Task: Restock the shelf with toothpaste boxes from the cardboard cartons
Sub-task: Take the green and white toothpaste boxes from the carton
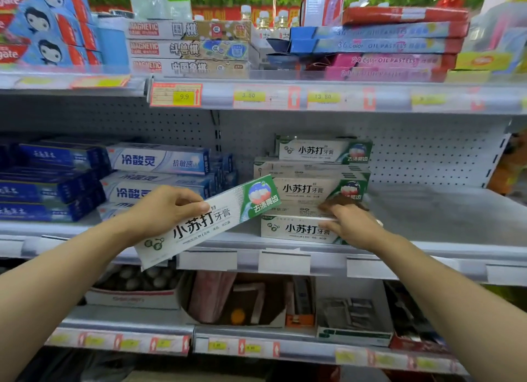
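Two hands share the job: the left hand grips a tilted baking-soda toothpaste box ready for shelving, while the right hand, fingers nearly straight, steadies the matching stack.

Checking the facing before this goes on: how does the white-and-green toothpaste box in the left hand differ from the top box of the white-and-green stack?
The held toothpaste box is tilted, its green end raised to the right; the top stack box lies level. The held one is off the shelf, gripped by the left hand; the top one rests on the stack, untouched, while the right hand touches lower boxes. The held box looks larger, being nearer the camera. Both show the same white-and-green print.
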The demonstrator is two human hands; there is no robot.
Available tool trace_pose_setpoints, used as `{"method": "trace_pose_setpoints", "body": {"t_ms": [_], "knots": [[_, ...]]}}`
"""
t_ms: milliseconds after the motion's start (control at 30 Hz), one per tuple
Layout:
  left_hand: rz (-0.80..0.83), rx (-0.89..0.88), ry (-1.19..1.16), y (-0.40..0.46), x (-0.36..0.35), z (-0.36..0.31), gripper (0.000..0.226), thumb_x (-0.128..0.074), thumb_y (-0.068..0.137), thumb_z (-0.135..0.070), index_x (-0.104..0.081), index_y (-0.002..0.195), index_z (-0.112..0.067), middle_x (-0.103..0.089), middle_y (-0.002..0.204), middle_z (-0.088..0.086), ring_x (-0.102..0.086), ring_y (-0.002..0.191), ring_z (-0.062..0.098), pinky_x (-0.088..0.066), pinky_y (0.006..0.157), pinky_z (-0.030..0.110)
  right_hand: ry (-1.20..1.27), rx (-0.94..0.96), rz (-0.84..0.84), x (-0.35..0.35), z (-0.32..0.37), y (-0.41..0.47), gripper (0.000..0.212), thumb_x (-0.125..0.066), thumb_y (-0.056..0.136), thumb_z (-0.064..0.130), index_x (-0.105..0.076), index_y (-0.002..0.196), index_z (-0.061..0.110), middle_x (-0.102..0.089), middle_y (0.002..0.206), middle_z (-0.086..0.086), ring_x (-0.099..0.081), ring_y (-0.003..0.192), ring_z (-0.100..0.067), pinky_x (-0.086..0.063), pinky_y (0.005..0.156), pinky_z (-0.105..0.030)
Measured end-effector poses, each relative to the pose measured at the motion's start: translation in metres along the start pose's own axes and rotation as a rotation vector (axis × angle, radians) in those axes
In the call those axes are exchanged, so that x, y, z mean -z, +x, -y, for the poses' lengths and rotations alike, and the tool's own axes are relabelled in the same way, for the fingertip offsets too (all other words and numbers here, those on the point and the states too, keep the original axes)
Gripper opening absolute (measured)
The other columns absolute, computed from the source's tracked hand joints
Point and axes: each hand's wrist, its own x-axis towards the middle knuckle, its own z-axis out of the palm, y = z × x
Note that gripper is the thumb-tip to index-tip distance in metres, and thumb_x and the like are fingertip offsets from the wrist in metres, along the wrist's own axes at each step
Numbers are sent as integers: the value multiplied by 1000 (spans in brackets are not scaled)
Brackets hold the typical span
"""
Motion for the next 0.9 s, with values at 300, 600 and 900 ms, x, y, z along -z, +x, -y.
{"method": "trace_pose_setpoints", "body": {"t_ms": [300,600,900], "knots": [[-5,-111,36,27,-15,-31,12,-60,89,-37,-69,89,-29,-70,81,-13,-62,59,0,-43,53,16,-159,-33,-143,4,-9,-28,60,-61,86,39,-37,138,20,-33,134,-9,-32,122,-26,-31,104,-35],[76,-310,235,85,-71,-105,50,-56,89,-46,-57,127,-13,-64,110,4,-54,85,15,-39,68,21,-90,54,-165,3,-23,-83,54,-63,84,39,-46,132,21,-38,129,1,-31,121,-18,-31,104,-30],[173,-440,426,125,-118,-127,44,-56,89,-45,-53,126,-23,-52,128,6,-44,115,23,-38,101,38,-99,62,-102,-11,-24,-109,59,-57,88,40,-36,140,24,-29,141,3,-24,130,-16,-24,107,-27]]}}
